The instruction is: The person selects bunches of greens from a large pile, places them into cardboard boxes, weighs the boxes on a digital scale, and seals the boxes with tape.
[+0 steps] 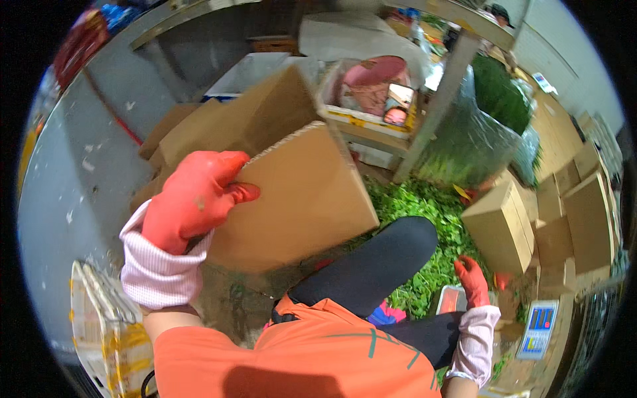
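My left hand (201, 199), in a red rubber glove, grips the top edge of an open cardboard box (293, 199) between thumb and fingers. The box is tilted, its opening towards the upper left. My right hand (471, 281), gloved in red too, is at the right beside my knee, fingers bent and apart, near a small tray or container (452, 299) whose contents I cannot identify. No object shows between its fingers. Loose leafy greens (423, 199) cover the floor between the held box and a closed cardboard box (500, 224).
A foam box (366, 117) holds a pink basin (375, 72) and a phone. A wooden post (443, 99) rises beside a plastic bag of long greens (497, 94). Several cardboard boxes and a digital scale (537, 329) lie right. A person is at the top right.
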A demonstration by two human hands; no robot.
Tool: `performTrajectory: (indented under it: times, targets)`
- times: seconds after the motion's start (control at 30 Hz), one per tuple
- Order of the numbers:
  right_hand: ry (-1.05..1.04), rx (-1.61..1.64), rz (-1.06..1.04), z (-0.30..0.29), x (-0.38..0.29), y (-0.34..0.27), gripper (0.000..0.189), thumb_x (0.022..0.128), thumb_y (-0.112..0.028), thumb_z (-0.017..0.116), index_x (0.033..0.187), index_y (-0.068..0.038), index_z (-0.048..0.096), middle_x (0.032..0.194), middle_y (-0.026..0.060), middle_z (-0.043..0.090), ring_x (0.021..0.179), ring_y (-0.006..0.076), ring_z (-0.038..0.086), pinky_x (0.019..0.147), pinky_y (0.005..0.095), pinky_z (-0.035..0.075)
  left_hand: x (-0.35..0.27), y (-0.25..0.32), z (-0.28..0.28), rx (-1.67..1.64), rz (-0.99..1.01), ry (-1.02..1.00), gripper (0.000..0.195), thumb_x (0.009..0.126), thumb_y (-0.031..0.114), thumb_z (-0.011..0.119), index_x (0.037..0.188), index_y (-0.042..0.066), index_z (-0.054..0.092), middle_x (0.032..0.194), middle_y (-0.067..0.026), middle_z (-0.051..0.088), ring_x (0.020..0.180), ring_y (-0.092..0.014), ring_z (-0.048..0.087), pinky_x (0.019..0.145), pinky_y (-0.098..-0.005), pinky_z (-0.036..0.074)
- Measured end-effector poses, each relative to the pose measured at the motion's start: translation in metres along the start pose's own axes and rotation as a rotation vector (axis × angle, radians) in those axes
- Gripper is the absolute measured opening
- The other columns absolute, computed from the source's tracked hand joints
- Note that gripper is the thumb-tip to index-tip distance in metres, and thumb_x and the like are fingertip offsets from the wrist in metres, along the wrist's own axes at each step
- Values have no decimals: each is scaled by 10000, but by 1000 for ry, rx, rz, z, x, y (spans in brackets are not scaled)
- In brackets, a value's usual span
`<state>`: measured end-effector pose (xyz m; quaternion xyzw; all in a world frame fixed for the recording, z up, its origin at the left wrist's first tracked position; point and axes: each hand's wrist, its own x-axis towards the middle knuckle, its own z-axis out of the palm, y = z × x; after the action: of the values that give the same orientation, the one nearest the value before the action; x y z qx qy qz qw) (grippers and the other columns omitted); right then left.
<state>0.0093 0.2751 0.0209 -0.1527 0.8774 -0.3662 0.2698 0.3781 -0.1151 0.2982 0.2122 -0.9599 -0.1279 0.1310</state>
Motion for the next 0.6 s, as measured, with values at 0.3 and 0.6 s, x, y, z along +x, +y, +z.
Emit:
performTrajectory:
  times: [0.3,0.6]
  targets:
    - [575,814,-319,-47,-111,-69,463,927,-336,500,1251,-6,482,1085,140,612,952,197,605,791,289,471,78,149,-2,215,950,273,266,658,134,640,914,66,660,724,-43,650,626,-204,603,629,-314,441]
    - [1111,468,-26,-93,-239,-25,648,903,-499,449,1333,-20,376,1283,150,479,1143,246,497,967,380,387,136,314,171,-544,1491,9,78,661,158,563,656,84,536,601,-144,539,595,-340,578,523,-432,454]
